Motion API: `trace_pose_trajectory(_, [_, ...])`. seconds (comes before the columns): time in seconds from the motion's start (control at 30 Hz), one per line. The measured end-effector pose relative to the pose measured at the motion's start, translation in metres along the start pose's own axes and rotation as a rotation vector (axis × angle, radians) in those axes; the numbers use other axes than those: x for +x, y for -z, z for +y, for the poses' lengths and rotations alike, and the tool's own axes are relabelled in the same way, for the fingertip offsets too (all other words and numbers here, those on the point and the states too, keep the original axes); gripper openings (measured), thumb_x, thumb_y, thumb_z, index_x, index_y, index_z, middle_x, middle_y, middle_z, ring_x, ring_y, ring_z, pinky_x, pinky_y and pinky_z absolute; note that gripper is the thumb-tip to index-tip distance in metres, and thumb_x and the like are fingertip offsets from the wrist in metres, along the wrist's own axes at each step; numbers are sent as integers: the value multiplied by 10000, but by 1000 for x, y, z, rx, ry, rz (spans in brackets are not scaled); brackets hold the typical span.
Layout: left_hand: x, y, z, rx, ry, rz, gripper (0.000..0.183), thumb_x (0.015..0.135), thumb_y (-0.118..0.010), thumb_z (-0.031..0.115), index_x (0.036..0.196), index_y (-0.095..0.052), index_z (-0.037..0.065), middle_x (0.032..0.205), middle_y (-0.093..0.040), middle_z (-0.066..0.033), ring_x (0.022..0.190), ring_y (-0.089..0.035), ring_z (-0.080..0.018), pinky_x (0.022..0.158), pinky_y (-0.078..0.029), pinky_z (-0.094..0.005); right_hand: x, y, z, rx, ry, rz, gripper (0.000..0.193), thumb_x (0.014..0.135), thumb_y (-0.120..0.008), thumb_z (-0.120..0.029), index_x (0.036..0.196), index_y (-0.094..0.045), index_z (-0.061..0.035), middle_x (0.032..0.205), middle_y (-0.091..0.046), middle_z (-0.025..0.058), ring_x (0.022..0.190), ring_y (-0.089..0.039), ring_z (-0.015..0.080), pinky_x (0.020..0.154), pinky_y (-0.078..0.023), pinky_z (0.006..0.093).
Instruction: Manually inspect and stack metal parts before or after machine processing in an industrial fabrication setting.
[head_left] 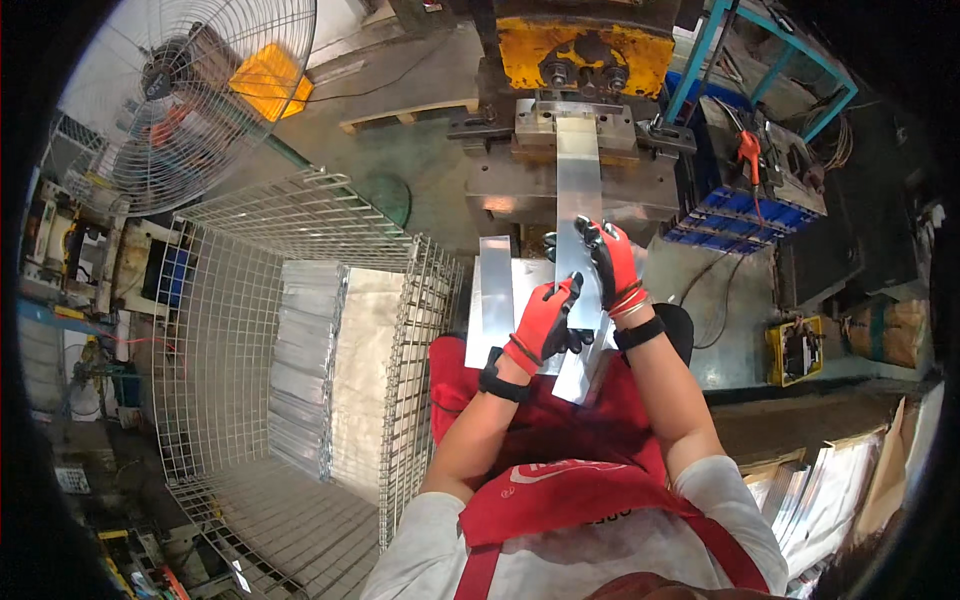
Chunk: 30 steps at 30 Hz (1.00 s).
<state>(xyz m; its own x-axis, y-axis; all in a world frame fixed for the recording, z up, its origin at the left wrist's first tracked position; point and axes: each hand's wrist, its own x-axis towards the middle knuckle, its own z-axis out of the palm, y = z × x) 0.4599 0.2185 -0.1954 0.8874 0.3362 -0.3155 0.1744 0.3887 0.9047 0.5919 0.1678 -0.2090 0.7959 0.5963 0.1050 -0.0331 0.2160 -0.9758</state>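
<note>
A long, shiny metal strip (pixel 578 185) runs from the die block (pixel 617 125) of a press back toward my body. My left hand (pixel 545 322), in a red and black glove, is closed on the strip's near left edge. Higher up, my right hand (pixel 612 262), gloved alike, grips its right edge. The strip's far end rests at the die; the exact contact there is hard to make out. Below my hands lie more metal strips (pixel 580 382) at my lap. Another flat strip (pixel 496 285) lies to the left of my left hand.
A wire mesh cage (pixel 400 340) at left holds stacked metal strips (pixel 303 360) and a pale sheet (pixel 365 375). Ahead stands the yellow press (pixel 585 62). A large fan (pixel 165 75) is at far left. Blue crates (pixel 725 215) with tools on top stand at right.
</note>
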Motion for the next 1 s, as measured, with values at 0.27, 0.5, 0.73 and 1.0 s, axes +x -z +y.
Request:
trace_pose_trajectory(0.27, [-1,-1,-3,-128,-23,21,302,835,-468,369,843,-493,69,650,-477,-25,417,-541,-175,328,-416,-260,-11,15,5,-33,173,-237,394,838,-372,-174,1177,-402,26,1180,-452,141,1114,-410,212,954,-281,323])
trace_pose_trajectory(0.5, [-11,7,3,762,-823,-28,642,636,-693,180,1173,-404,-19,934,-538,-186,775,-529,-306,665,-430,-357,-43,12,-20,-500,291,-236,395,769,-402,-138,1123,-451,31,1057,-517,183,930,-509,301,803,-390,339])
trace_pose_trajectory(0.73, [-17,2,-13,360,-253,109,237,862,-438,183,979,-555,13,722,-532,-28,606,-445,-75,541,-374,-226,-51,9,-25,-468,195,-185,401,700,-427,44,1098,-482,25,960,-547,130,739,-517,211,664,-423,278])
trace_pose_trajectory(1.0, [-26,-7,3,289,-214,159,231,840,-449,163,982,-558,16,727,-531,15,601,-426,-52,526,-364,-218,-47,9,-28,-598,298,-192,489,573,-431,121,1048,-507,29,819,-543,134,649,-490,229,561,-398,300])
